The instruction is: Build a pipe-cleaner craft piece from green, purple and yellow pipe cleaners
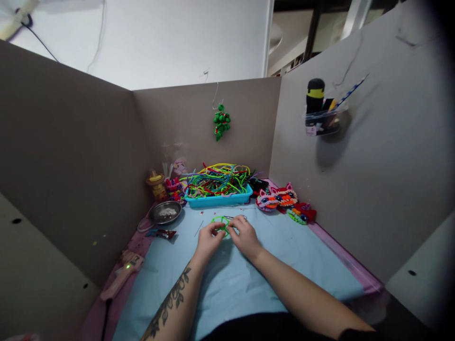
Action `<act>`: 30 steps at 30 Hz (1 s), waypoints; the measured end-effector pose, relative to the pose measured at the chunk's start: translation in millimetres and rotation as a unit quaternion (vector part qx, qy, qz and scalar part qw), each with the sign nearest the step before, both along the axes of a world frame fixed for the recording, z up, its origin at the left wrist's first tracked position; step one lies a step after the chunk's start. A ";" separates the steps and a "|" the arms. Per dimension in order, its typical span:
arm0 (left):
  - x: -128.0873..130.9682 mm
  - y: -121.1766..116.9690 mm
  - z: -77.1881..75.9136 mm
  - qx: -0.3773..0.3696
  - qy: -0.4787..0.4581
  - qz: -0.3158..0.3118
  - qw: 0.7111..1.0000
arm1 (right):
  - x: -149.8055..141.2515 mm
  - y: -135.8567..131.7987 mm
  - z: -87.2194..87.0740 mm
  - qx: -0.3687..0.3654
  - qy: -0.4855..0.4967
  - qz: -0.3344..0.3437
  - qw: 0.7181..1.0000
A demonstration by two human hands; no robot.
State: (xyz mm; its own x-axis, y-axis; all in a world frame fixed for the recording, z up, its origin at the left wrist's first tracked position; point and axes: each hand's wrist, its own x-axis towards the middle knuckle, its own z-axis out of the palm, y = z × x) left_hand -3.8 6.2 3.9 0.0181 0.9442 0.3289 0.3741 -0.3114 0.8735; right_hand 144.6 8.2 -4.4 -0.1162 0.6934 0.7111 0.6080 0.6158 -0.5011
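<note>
Both hands meet over the middle of the blue cloth. Between them is a bright green pipe cleaner bent into loops. My left hand pinches its near side with thumb and forefinger. From the right, my right hand closes its fingertips on the same green piece. The fingers cover part of its shape. A slim metal tool, perhaps pliers or scissors, lies just behind my right fingers. To the left of my left hand rests a thin dark stick.
Behind the hands stands a blue tray heaped with coloured pipe cleaners. A metal bowl holds small white pieces. At left lies a pink glue gun with its cord. Fuzzy animal-faced pieces sit at right. Grey panels enclose the table.
</note>
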 end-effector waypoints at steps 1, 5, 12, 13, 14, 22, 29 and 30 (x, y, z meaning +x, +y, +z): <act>-0.1 -0.1 -0.1 0.003 0.002 -0.003 1.000 | 0.2 0.6 -0.4 0.003 0.003 0.001 1.000; 0.1 -1.2 0.0 0.005 0.008 -0.010 1.000 | 0.5 3.0 -2.7 0.011 0.014 0.001 1.000; 0.3 -1.9 -0.7 0.015 0.020 -0.010 1.000 | 1.1 5.3 -4.7 0.000 0.022 0.018 1.000; 0.0 -1.8 -1.0 0.009 0.007 -0.017 1.000 | 1.6 5.4 -4.3 -0.002 0.023 0.024 0.999; -0.4 -1.6 -1.4 0.002 -0.013 -0.025 1.000 | 2.2 5.5 -3.7 -0.003 0.023 0.030 0.999; -6.6 1.3 -2.0 -0.060 -0.123 -0.065 0.988 | 5.2 6.6 0.5 -0.021 0.022 0.076 0.997; -7.3 3.0 -2.2 -0.035 -0.099 -0.022 0.994 | 4.0 8.2 -0.8 -0.023 0.010 0.056 0.998; -7.8 3.3 -1.8 -0.033 -0.104 -0.019 0.994 | 4.6 8.0 -0.2 -0.016 0.009 0.043 0.999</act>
State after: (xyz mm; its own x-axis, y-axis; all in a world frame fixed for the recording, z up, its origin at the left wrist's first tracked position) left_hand -11.6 9.5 2.2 -0.0071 0.9639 0.2662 0.1714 -0.2611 0.9500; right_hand 149.1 16.2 -4.6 -0.1631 0.7045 0.6907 0.5443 0.6482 -0.5326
